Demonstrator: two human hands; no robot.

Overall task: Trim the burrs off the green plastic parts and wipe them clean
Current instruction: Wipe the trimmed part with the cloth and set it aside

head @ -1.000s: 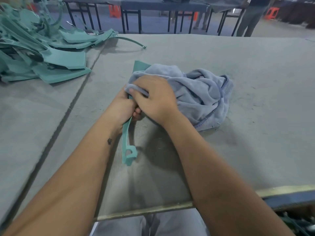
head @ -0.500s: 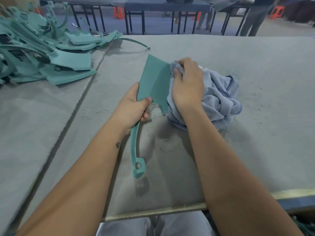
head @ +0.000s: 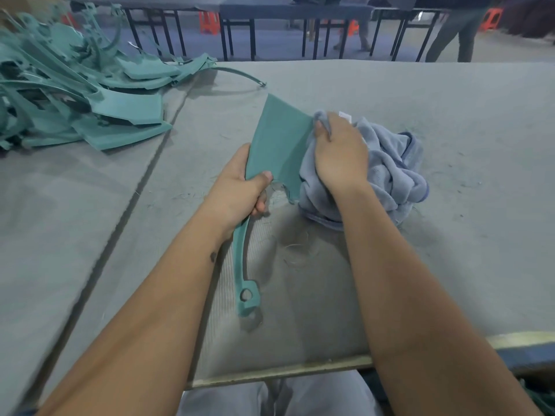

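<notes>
A green plastic part with a broad flat blade and a long thin stem ending in a holed lug stands tilted over the grey table. My left hand grips it where the blade narrows, thumb on the front face. My right hand holds a bunched grey-blue cloth against the blade's right edge, fingers curled into the fabric. The cloth hides the blade's right side.
A heap of more green plastic parts lies at the far left of the table. Thin shavings are scattered on the felt around the hands. Beyond the table stand dark tables, orange stools and a person's legs.
My right hand has slid the cloth from the narrow neck up and to the right along the blade, uncovering its face. My left hand has kept its grip.
</notes>
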